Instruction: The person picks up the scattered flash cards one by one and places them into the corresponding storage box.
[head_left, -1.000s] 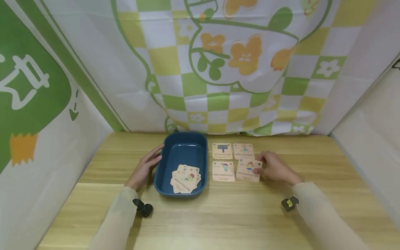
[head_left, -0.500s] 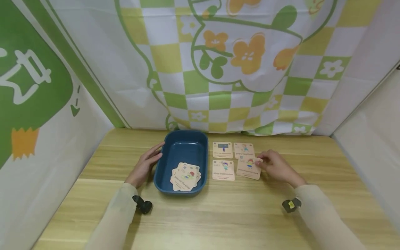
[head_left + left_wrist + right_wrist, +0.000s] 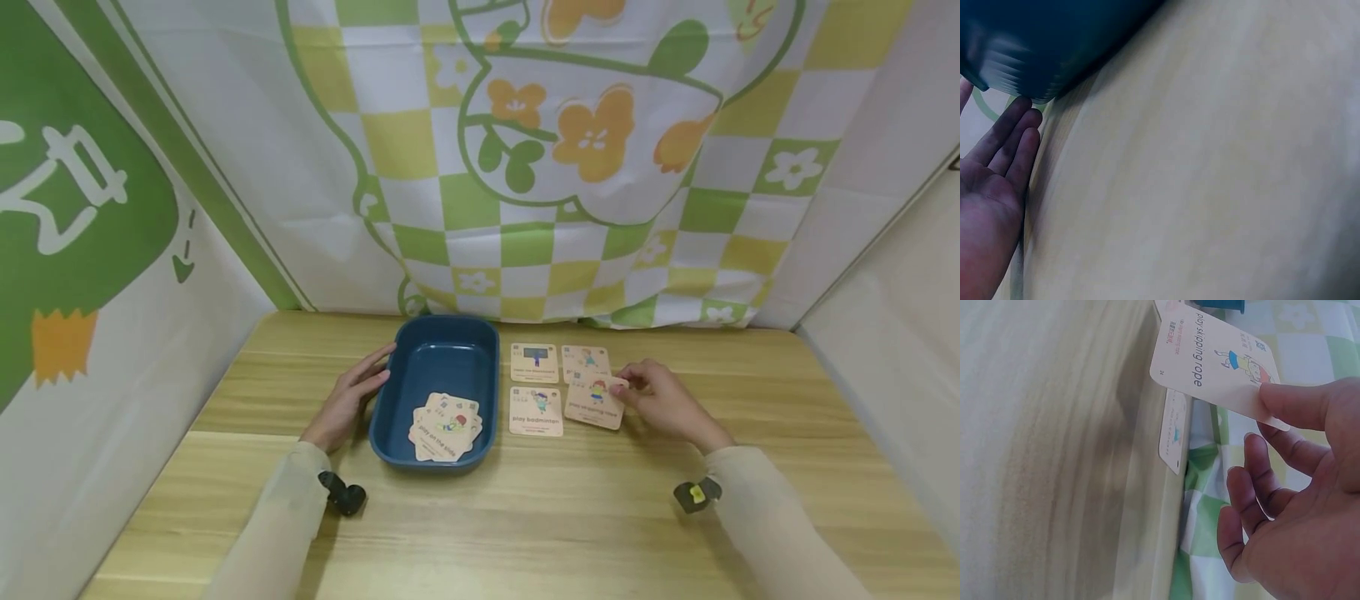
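Your right hand pinches the skipping-rope card at its 2 o'clock corner, thumb on the printed face, index finger behind; the other fingers curl loosely, off the card. Card is up off the table, shadow beneath it in the right wrist view. Whether an edge touches anything: cannot tell.

Position, taking the badminton card as centre: blackboard card at 12 o'clock, half-covered card between 1 and 2, yours at 3, tray at 9 with a fanned pile in its 6 o'clock end. From above, your card's far edge hides the lower part of the half-covered one.

Step in hand looks like squaring that card beside its neighbours. Draw it slightly toward 6 o'clock so the far edge clears; turn it a touch anticlockwise to match the badminton card. Lower the 9 o'clock edge first, then let the pinched corner down gently. A hasty drop could nudge the neighbours; keep the pinch light, near the corner.

Your left hand has fingers fairly straight, tips at the tray's 9 o'clock wall. Good steadying spot; no push needed.
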`<state>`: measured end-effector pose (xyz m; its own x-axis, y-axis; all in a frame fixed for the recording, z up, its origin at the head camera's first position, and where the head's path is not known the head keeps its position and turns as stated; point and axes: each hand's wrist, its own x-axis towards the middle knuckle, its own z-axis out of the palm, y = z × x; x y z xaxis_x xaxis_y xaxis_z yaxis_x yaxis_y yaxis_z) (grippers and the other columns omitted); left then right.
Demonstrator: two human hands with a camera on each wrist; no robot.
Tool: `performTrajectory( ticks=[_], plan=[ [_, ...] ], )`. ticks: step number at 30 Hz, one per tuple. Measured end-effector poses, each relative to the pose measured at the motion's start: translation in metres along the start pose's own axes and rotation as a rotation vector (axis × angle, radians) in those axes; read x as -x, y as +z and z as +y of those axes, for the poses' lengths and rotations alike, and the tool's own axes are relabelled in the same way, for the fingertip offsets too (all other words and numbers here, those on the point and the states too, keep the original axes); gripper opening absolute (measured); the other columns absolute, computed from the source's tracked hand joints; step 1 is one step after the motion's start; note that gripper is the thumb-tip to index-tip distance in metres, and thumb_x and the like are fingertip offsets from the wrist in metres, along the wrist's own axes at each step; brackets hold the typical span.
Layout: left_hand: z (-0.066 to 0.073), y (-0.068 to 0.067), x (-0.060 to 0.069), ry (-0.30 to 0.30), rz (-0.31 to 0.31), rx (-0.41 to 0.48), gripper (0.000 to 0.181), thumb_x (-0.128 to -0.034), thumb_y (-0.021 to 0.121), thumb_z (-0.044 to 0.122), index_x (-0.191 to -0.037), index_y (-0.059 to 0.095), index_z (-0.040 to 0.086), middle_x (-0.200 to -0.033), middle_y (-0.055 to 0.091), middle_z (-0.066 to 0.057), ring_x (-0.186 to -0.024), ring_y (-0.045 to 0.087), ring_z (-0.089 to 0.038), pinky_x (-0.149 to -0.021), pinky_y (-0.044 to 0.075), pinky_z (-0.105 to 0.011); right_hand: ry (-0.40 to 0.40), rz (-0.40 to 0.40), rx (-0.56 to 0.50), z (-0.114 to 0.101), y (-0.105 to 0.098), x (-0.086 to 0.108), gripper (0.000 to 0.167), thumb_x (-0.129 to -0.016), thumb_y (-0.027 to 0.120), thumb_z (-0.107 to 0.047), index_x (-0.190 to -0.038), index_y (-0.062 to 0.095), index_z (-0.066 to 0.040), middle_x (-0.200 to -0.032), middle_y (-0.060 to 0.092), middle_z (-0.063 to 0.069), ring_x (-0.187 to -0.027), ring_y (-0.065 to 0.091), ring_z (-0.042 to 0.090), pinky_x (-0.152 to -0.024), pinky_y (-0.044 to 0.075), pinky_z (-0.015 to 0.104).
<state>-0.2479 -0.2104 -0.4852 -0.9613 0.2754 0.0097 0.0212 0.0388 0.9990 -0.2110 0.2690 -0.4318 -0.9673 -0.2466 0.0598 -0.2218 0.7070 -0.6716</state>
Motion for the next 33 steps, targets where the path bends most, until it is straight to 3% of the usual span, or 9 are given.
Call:
performTrajectory(
  ticks=[13,22,33],
  plan=[
    [0.000,0.000,0.000,-0.001,-0.001,0.000,0.053,-0.1083,0.050,0.024,-0.158,0.037,0.011,-0.164,0.028,-0.012,-0.149,0.024,-0.032,-0.122,0.017,-0.052,-0.020,0.033,-0.011,-0.026,-0.008,-0.001,0.020,-0.100,0.066,-0.016,-0.108,0.070,0.002,-0.107,0.064,0.017,-0.103,0.056,0.034,-0.087,0.046,0.049],
    [-0.003,0.000,-0.001,0.009,-0.007,0.016,0.054,-0.1085,0.049,0.022,-0.158,0.035,0.008,-0.164,0.027,-0.012,-0.149,0.024,-0.033,-0.123,0.016,-0.052,-0.108,0.071,-0.016,-0.055,-0.006,-0.008,0.016,-0.097,0.069,-0.013,-0.102,0.072,0.002,-0.100,0.063,0.014,-0.098,0.057,0.032,-0.084,0.045,0.044],
    [-0.003,-0.001,-0.001,0.007,-0.004,0.009,0.054,-0.1084,0.050,0.022,-0.158,0.035,0.008,-0.164,0.027,-0.012,-0.149,0.023,-0.033,-0.123,0.016,-0.052,-0.180,0.068,-0.057,-0.077,0.001,-0.019,0.015,-0.097,0.070,-0.013,-0.103,0.073,0.001,-0.096,0.063,0.010,-0.095,0.057,0.028,-0.086,0.048,0.047]
  ],
)
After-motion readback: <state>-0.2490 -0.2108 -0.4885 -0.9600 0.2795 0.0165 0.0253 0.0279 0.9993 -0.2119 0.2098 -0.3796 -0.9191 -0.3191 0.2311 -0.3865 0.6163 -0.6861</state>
